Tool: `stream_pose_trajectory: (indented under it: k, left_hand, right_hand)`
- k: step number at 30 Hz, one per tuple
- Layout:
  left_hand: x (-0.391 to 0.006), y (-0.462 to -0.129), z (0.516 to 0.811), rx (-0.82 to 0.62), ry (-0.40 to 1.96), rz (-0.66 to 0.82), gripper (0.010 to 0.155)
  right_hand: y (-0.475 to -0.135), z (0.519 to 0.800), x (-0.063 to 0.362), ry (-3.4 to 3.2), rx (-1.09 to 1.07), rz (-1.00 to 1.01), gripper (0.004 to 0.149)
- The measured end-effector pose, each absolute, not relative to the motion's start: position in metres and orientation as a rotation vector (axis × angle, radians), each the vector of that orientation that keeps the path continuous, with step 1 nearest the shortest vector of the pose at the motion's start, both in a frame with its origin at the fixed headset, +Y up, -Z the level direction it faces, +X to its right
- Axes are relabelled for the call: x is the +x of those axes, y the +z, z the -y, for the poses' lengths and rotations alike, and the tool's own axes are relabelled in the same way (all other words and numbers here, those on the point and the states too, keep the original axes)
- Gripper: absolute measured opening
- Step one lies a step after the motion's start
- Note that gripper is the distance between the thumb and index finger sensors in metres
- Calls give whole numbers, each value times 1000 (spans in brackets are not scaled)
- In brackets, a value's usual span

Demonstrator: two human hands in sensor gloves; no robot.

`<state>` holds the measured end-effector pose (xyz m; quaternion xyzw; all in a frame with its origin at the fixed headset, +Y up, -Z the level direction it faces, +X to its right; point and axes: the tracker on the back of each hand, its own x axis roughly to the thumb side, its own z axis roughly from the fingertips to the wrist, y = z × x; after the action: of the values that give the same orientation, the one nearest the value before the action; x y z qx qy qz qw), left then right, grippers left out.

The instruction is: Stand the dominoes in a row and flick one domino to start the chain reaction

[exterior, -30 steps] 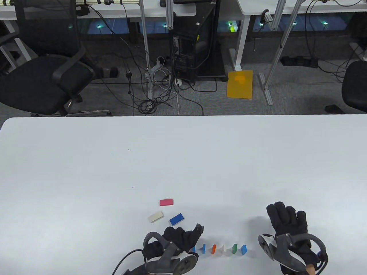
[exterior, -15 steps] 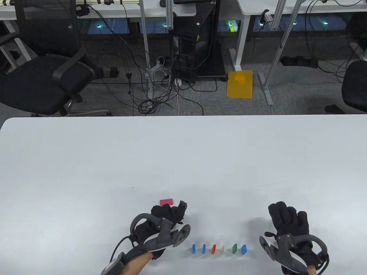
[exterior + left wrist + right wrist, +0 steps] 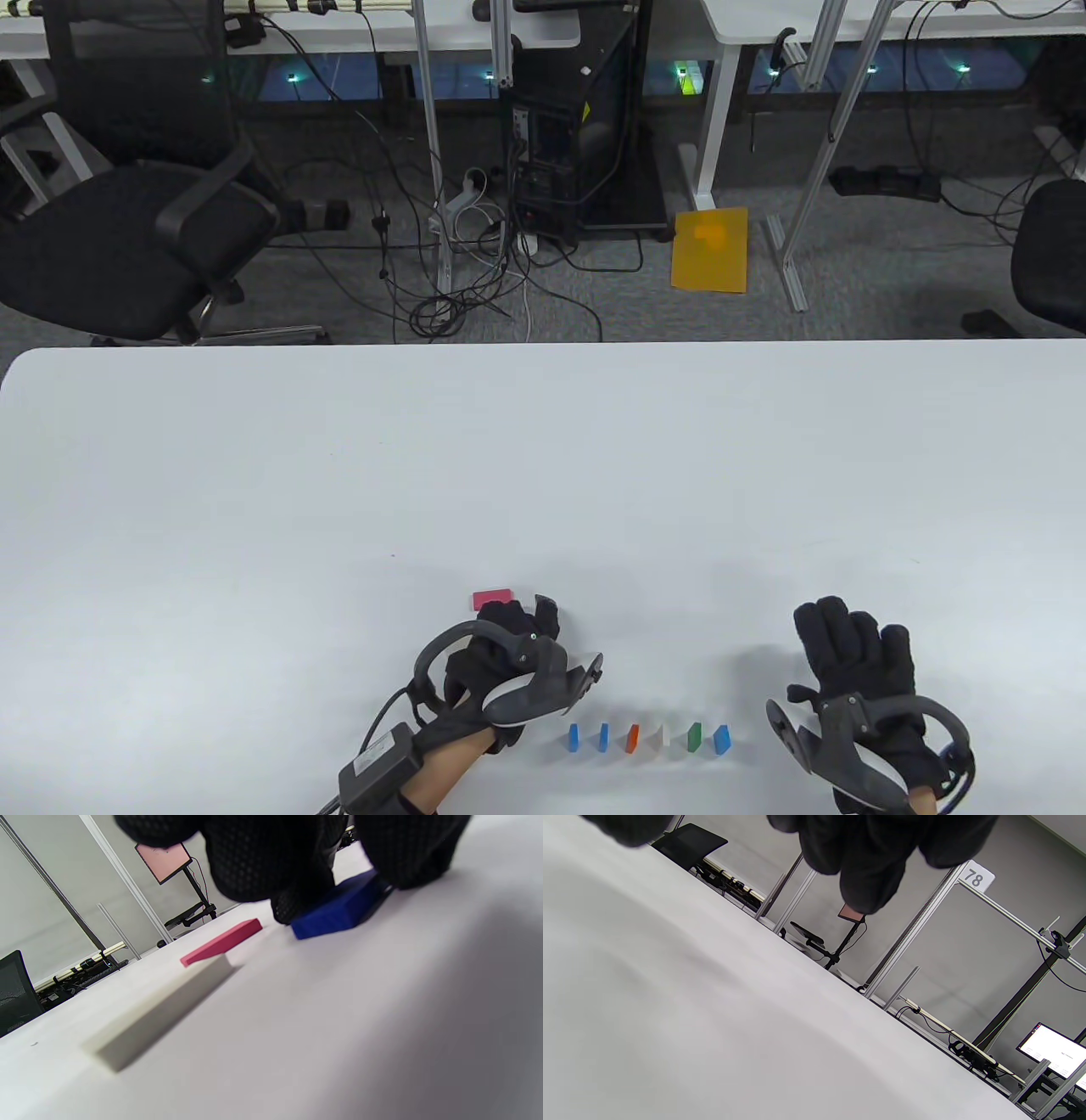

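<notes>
Six dominoes stand in a row (image 3: 646,738) near the front edge: two blue, orange, white, green, blue. My left hand (image 3: 530,624) is behind the row's left end, fingers down on the loose pieces. In the left wrist view a finger and the thumb (image 3: 407,866) pinch a dark blue domino (image 3: 339,910) that lies flat on the table. A pink domino (image 3: 492,599) (image 3: 220,942) and a cream domino (image 3: 161,1010) lie flat beside it; my hand hides the cream one from the table view. My right hand (image 3: 848,637) rests open and flat, right of the row.
The white table (image 3: 543,475) stretches wide behind the pieces. Beyond its far edge are an office chair (image 3: 127,238), cables and desk frames on the floor. The right wrist view holds only bare tabletop (image 3: 712,1027) under the fingers (image 3: 865,878).
My left hand left the row's left end, moved back and left to the loose dominoes, and closed on the dark blue one. The right hand has stayed put.
</notes>
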<state>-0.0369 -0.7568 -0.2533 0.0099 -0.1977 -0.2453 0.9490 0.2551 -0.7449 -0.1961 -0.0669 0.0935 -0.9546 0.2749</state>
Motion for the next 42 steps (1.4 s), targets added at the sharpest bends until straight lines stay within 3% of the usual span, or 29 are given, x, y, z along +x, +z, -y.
stream_pose_trajectory:
  k: [11, 17, 30, 33, 38, 42]
  left_hand:
    - [-48, -256, 752, 10, -435, 406, 59]
    - [-60, -240, 728, 31, -350, 422, 44]
    - [-77, -194, 713, 49, -181, 539, 43]
    - [-77, -188, 717, 41, -126, 574, 47]
    - [-75, -185, 725, 30, -139, 598, 78]
    - [-71, -182, 730, 45, -137, 626, 82]
  right_hand:
    - [-196, 745, 255, -2566, -179, -251, 94]
    - [-196, 745, 256, -2595, -169, -247, 95]
    - [-195, 748, 258, -2592, -171, -216, 95]
    - [-196, 748, 258, -2595, -168, -209, 95]
    - [-196, 748, 258, -2593, -171, -193, 95]
    - [-196, 748, 258, -2595, -173, -189, 95]
